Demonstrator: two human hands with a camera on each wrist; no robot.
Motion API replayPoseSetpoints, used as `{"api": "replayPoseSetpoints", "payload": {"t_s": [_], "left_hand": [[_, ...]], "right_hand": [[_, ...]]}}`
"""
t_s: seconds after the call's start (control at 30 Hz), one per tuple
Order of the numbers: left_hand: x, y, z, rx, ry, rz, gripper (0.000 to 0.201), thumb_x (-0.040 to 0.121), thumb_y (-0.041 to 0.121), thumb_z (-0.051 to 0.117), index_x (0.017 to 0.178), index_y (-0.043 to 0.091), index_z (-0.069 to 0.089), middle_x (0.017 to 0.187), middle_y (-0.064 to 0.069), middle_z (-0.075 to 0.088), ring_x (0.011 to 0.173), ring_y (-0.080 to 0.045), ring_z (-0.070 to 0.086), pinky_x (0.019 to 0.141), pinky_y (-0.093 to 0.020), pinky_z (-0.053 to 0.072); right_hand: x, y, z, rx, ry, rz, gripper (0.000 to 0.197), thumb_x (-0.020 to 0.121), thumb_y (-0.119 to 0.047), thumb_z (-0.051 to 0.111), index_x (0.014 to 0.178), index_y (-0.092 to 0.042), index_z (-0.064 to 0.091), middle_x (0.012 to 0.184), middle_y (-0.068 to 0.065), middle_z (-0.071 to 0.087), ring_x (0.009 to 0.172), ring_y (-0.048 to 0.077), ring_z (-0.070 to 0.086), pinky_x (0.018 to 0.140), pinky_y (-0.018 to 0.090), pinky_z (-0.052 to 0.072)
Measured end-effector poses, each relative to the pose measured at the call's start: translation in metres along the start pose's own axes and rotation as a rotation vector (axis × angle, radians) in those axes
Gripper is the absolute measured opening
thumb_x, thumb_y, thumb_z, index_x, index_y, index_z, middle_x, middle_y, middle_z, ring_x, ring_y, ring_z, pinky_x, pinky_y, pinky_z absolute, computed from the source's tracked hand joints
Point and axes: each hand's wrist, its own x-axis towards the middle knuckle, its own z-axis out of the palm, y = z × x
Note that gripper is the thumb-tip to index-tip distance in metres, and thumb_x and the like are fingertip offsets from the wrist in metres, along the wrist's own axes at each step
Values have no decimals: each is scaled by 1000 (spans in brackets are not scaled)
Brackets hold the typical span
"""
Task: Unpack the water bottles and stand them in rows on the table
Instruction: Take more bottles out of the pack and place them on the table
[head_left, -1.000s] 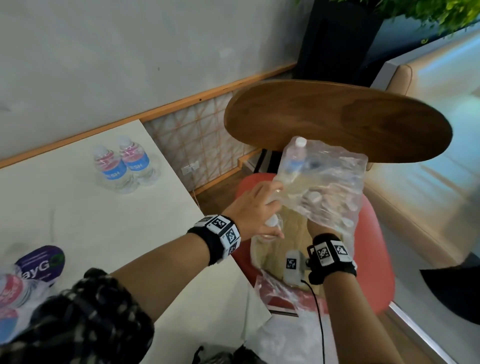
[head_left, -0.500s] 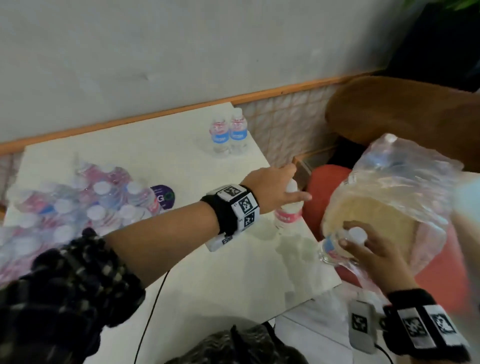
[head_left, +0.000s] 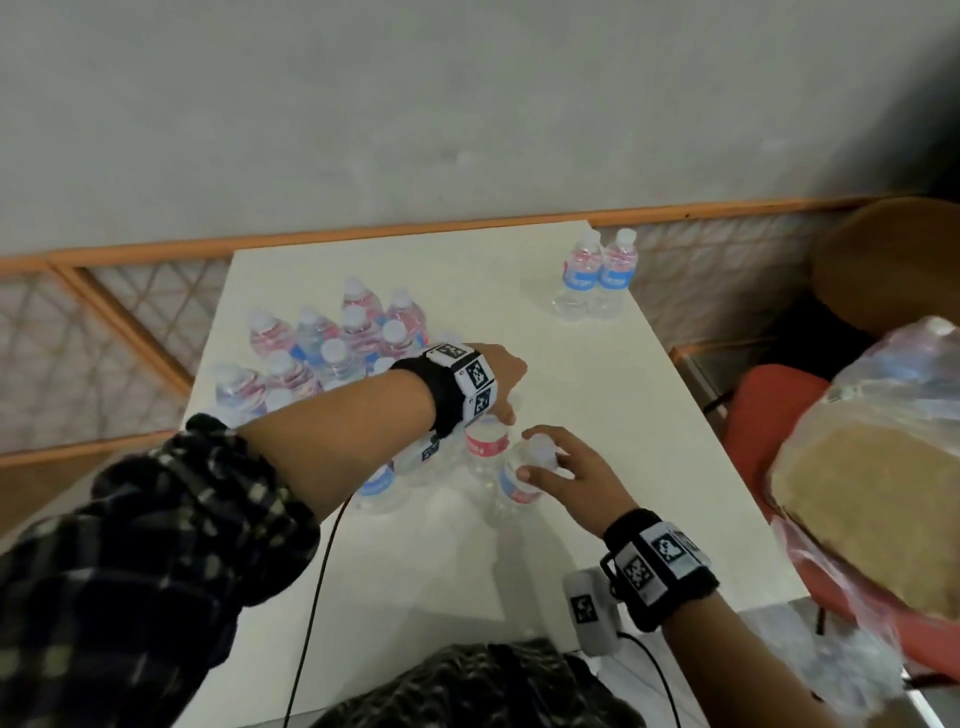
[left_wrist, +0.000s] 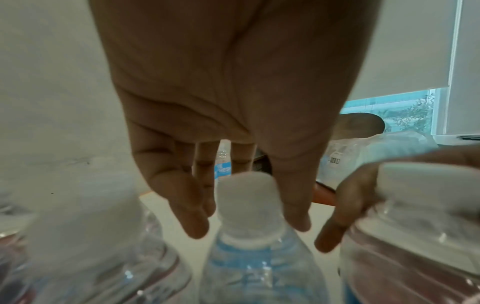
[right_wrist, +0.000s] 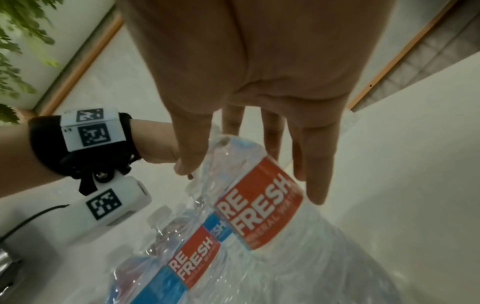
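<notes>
My left hand (head_left: 506, 410) reaches over the white table (head_left: 623, 467) and pinches the white cap of an upright water bottle (head_left: 485, 447). In the left wrist view the thumb and fingers (left_wrist: 193, 222) flank that cap (left_wrist: 249, 205). Just to the right, my right hand (head_left: 535, 452) grips the top of a second water bottle (head_left: 517, 486), which leans a little. The right wrist view shows its red REFRESH label (right_wrist: 259, 205) between thumb and fingers. Several bottles (head_left: 332, 353) stand bunched at the table's back left. A pair of bottles (head_left: 597, 275) stands at the far right corner.
On a red chair (head_left: 769, 410) to the right lies the torn plastic pack (head_left: 893, 395) with a cardboard base. A wooden chair back (head_left: 883, 260) is behind it. A cable (head_left: 317, 582) runs across the table's near side. A wall borders the far edge.
Both hands have come from the pack on the chair to the table, each carrying a bottle. The view has swung left, and the bottles now stand side by side on the table.
</notes>
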Motion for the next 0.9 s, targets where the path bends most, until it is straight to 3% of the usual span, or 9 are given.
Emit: {"api": "replayPoseSetpoints", "payload": {"t_s": [0.07, 0.13, 0.23, 0.3, 0.43, 0.5, 0.63, 0.8, 0.9], "left_hand": [[-3, -6, -7, 9, -50, 4, 45, 84, 58, 57, 110, 21, 53, 106, -10, 53, 90, -28, 55, 67, -26, 38], [-4, -8, -12, -58, -89, 15, 42, 84, 57, 58, 91, 17, 48, 90, -7, 47, 74, -22, 46, 55, -25, 33], [-5, -8, -14, -158, -160, 8, 33, 86, 44, 63, 93, 12, 55, 87, -6, 53, 43, -12, 50, 41, -18, 38], [-6, -8, -15, -254, -201, -1, 33, 85, 29, 67, 105, 3, 63, 85, -8, 61, 31, -4, 52, 35, -13, 43], [-11, -4, -23, -309, -218, 19, 39, 83, 14, 70, 120, 3, 63, 98, -12, 66, 40, -9, 59, 41, -18, 51], [-11, -3, -26, -275, -249, 34, 43, 81, 12, 73, 122, 8, 63, 113, -12, 65, 50, -12, 59, 47, -20, 54], [-14, -2, -28, -238, -282, 64, 44, 76, 10, 76, 119, 15, 65, 121, -9, 62, 52, -9, 57, 50, -21, 52], [-17, 4, -29, -134, -334, 92, 48, 80, 11, 72, 126, 15, 60, 129, -8, 57, 56, -8, 55, 63, -27, 51], [-20, 9, -33, -16, -342, 95, 52, 85, 19, 69, 134, 17, 53, 135, -5, 53, 60, -7, 53, 74, -24, 46]], "right_hand": [[4, 2, 7, -9, -32, 88, 59, 63, -53, 76, 117, -44, 51, 130, -7, 53, 117, 17, 53, 96, 33, 46], [3, 2, 10, -17, -91, 217, 74, 57, -63, 73, 124, -48, 44, 131, -3, 50, 118, 19, 52, 86, 35, 51], [-2, 1, 15, 18, -198, 336, 84, 64, -51, 77, 136, -41, 34, 128, 2, 53, 105, 20, 61, 71, 31, 55], [-1, 5, 21, 1, -222, 321, 79, 70, -36, 80, 137, -33, 37, 127, 5, 56, 90, 20, 66, 75, 34, 58], [10, 2, 42, -7, -248, 288, 73, 74, -20, 79, 137, -24, 42, 132, 7, 53, 95, 22, 66, 78, 32, 59], [14, -6, 55, -20, -291, 265, 76, 74, -18, 80, 139, -22, 41, 135, 8, 51, 104, 18, 62, 74, 28, 59], [25, -14, 88, -105, -275, 245, 74, 74, -21, 79, 138, -18, 43, 131, 5, 54, 111, 19, 58, 79, 34, 58], [30, -23, 105, -148, -287, 253, 57, 79, -21, 75, 129, -6, 52, 125, 6, 55, 107, 18, 56, 67, 18, 52], [28, -21, 101, -227, -279, 249, 65, 77, -36, 75, 131, -11, 50, 134, 2, 52, 112, 17, 55, 89, 27, 50]]}}
